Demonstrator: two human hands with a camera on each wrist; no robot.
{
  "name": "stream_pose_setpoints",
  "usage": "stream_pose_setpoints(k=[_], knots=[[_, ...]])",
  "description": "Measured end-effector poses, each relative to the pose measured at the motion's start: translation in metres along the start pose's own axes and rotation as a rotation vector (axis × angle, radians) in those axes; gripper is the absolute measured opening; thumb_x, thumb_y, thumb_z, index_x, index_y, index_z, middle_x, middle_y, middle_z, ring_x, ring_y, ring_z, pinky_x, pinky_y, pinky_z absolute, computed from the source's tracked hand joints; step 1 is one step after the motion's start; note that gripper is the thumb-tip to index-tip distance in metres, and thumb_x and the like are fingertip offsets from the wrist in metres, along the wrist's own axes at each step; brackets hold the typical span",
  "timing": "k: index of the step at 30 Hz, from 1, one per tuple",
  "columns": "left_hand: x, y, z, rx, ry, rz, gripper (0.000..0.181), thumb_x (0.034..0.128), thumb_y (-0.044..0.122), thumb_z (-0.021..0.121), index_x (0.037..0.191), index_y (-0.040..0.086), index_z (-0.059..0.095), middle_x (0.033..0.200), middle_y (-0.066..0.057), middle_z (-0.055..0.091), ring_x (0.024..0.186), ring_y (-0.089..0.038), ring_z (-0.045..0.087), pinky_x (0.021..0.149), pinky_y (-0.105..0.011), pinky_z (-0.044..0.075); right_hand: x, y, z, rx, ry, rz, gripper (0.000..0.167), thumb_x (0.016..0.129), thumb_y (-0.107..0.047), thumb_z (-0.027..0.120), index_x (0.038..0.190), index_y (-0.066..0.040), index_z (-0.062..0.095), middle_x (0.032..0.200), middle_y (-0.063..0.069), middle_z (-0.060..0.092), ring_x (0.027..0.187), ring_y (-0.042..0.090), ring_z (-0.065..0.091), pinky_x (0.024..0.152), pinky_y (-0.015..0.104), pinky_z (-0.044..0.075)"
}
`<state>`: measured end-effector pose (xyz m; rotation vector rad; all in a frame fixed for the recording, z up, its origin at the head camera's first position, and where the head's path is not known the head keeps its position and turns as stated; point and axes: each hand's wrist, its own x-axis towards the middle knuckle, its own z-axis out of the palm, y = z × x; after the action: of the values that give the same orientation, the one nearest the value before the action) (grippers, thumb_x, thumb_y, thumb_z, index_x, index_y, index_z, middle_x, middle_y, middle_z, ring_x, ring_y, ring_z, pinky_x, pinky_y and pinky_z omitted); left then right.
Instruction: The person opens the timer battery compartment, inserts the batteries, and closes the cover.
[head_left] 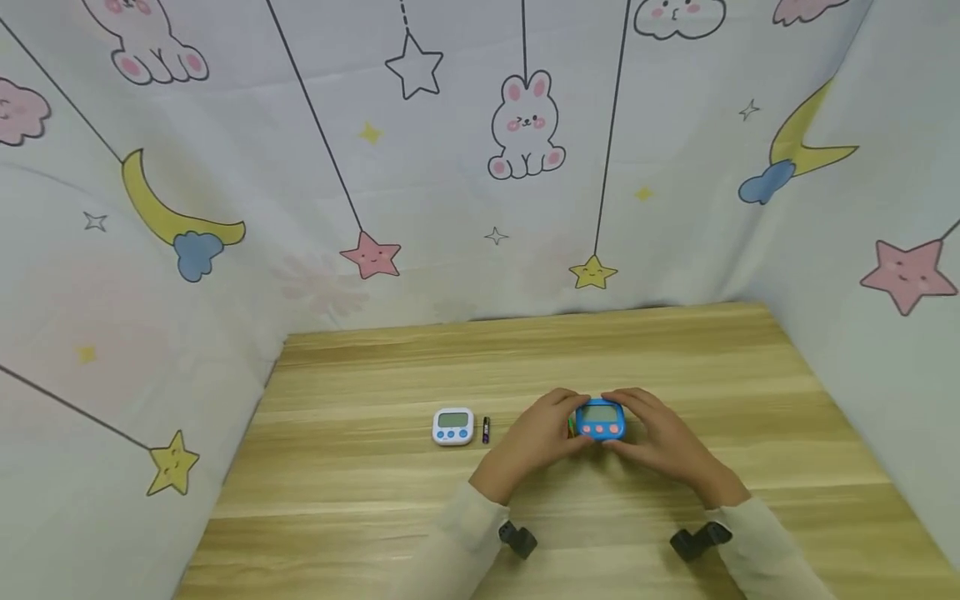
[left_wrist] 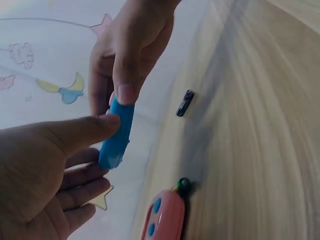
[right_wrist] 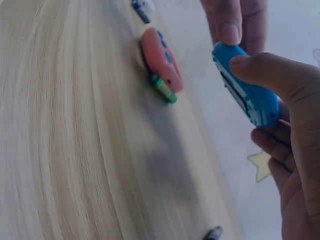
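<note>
Blue rounded plastic timer (head_left: 601,418) | held right of white rounded plastic timer (head_left: 453,427) | left grip (head_left: 536,432) and right grip (head_left: 662,435) narrowed, pinched on its opposite ends | light, even pressure advised against tilting

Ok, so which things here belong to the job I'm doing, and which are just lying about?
Job in hand:
blue timer, held by the left hand and right hand

Lying about, though the batteries could be part of the job:
white timer
dark battery beside it
pink timer
green battery by that one
third battery
</note>
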<state>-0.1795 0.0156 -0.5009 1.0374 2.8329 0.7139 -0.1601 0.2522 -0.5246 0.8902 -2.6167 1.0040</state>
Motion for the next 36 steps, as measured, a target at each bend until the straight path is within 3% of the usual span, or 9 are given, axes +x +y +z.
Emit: stream_pose_setpoints(k=[6,14,21,36], knots=[[-0.011,-0.008,-0.012,-0.129,0.025,0.040,0.063,0.0893,0.042,0.070,0.142,0.015,0.050,0.136,-0.001,0.051,0.122,-0.015,0.052,0.100,-0.028,0.045,0.004,-0.009,0.005,0.056,0.022,0.027,0.067,0.080,-0.032,0.082,0.138,-0.015,0.053,0.130,-0.004,0.054,0.120,0.019,0.052,0.095,0.046,0.048],[-0.025,-0.017,-0.027,-0.235,0.067,0.031,0.062,0.0881,0.042,0.071,0.141,0.015,0.052,0.135,0.000,0.053,0.123,-0.016,0.052,0.100,-0.032,0.046,0.014,-0.019,0.016,0.106,0.080,0.012,0.067,0.079,-0.029,0.084,0.137,-0.014,0.053,0.132,-0.003,0.054,0.122,0.020,0.051,0.100,0.041,0.044],[-0.034,-0.020,-0.037,-0.258,0.040,-0.040,0.063,0.0871,0.040,0.073,0.141,0.017,0.052,0.134,0.002,0.053,0.121,-0.017,0.053,0.098,-0.035,0.048,0.021,-0.026,0.025,0.142,0.076,0.024,0.066,0.080,-0.032,0.082,0.137,-0.016,0.052,0.132,-0.002,0.054,0.123,0.020,0.050,0.099,0.045,0.044],[-0.041,-0.028,-0.049,-0.268,0.047,-0.066,0.064,0.0872,0.041,0.073,0.142,0.018,0.051,0.135,0.002,0.053,0.124,-0.018,0.051,0.101,-0.039,0.046,0.031,-0.038,0.038,0.242,0.135,0.066,0.068,0.079,-0.025,0.083,0.138,-0.017,0.051,0.135,-0.003,0.052,0.127,0.019,0.047,0.105,0.043,0.041]])
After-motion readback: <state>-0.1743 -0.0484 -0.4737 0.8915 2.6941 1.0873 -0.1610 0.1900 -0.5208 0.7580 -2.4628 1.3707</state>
